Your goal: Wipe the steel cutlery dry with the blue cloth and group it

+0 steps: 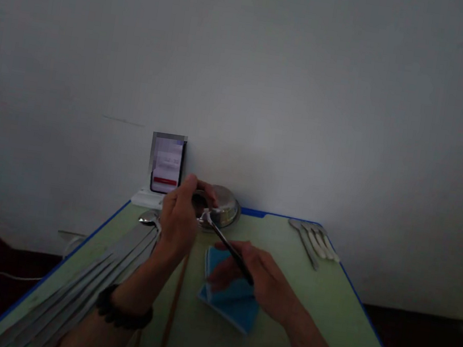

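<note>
As seen from the head camera, holding a dark-handled utensil [240, 264] in the right hand [266, 276], above the middle of a pale green table [292, 320] with blue edges. Gripping that dark handle with the thumb and upper fingers of the right hand, closed in snugly; leaving the lower fingers loose and blurred in front of two blue pads [233, 309], laid skewed one over the other, roughly midway between the table's left and right edges. Pointing the utensil's shiny metal end up and away toward the far edge, right beside the left hand [180, 218]. Curving the fingers of the left hand in a half-open arc around the round, shiny metal there; cannot tell whether closed on it or only near. Wearing a black beaded bracelet [124, 310] on the left wrist.

Can see a metal bowl [229, 205] at the far edge, partly hidden by the left hand. Near the far left corner, can make out a phone [168, 164], upright before the wall [351, 116]. Along the left edge, see a fan of long grey spoons [87, 282]; right of these, thin brown sticks [171, 314] running toward the near edge. By the far right corner, see slanting cutlery [312, 242], mostly pale-handled.
</note>
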`<state>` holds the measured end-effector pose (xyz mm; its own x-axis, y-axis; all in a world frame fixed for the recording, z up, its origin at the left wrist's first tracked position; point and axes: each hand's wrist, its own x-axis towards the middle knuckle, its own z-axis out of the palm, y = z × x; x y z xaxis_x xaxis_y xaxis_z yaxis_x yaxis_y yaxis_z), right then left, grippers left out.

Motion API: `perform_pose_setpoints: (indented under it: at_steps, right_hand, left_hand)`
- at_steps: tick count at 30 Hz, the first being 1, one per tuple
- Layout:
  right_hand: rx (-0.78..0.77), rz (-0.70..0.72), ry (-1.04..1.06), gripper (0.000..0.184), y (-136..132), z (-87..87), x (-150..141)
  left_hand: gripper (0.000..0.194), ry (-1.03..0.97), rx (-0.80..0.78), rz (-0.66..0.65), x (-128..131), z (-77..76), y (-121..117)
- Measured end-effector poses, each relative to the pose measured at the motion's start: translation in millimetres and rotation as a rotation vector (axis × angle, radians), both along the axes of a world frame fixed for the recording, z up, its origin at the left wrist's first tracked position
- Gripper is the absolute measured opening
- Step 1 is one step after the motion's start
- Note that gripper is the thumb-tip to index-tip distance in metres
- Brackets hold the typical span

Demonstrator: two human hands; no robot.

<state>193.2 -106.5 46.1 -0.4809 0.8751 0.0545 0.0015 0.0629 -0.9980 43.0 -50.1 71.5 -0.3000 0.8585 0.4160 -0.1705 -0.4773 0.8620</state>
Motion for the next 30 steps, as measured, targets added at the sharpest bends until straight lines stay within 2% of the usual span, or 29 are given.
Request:
perform_pose_setpoints:
  at_steps: [3, 5, 7, 9, 13, 15, 16, 19, 25, 30]
  right_hand:
    - [-0.213, 0.085, 0.123, 0.044, -6.5, 2.3, 5.7]
    - [-0.272, 0.059, 0.13, 0.038, -9.5, 2.4, 15.9]
    - [-0.258, 0.002, 0.071, 0.036, -9.8, 1.6, 31.4]
    - [-0.124, -0.13, -0.108, 0.036, -6.0, -0.6, 52.0]
    - [0.309, -0.474, -0.734, 0.035, 13.8, -10.0, 104.4]
    - [0.402, -0.569, -1.049, 0.035, 26.9, -16.5, 129.6]
    - [0.403, -0.591, -1.206, 0.036, 33.5, -20.2, 140.2]
    - [0.366, -0.632, -1.366, 0.035, 51.6, -32.2, 160.4]
    - [0.294, -0.691, -1.464, 0.039, 76.1, -55.2, 161.0]
    - [0.249, -0.686, -1.523, 0.038, 82.3, -67.5, 157.2]
  left_hand:
    - [0.043, 0.031, 0.047, -0.035, 12.0, -5.3, -6.5]
    - [0.046, 0.126, 0.046, -0.107, 17.8, -8.5, -9.0]
    - [0.048, 0.291, 0.026, -0.186, 22.2, -12.8, -9.1]
    - [0.049, 0.558, -0.012, -0.208, 25.6, -19.8, -7.3]
    - [0.039, 1.364, -0.137, -0.255, 31.9, -43.0, -6.6]
    - [0.031, 1.569, -0.152, -0.327, 35.9, -54.8, -10.6]
    - [0.028, 1.605, -0.146, -0.346, 38.0, -59.6, -13.4]
    - [0.025, 1.663, -0.13, -0.344, 43.8, -68.7, -20.7]
    - [0.026, 1.727, -0.118, -0.348, 44.6, -72.9, -20.1]
    - [0.026, 1.738, -0.122, -0.349, 43.6, -72.9, -18.8]
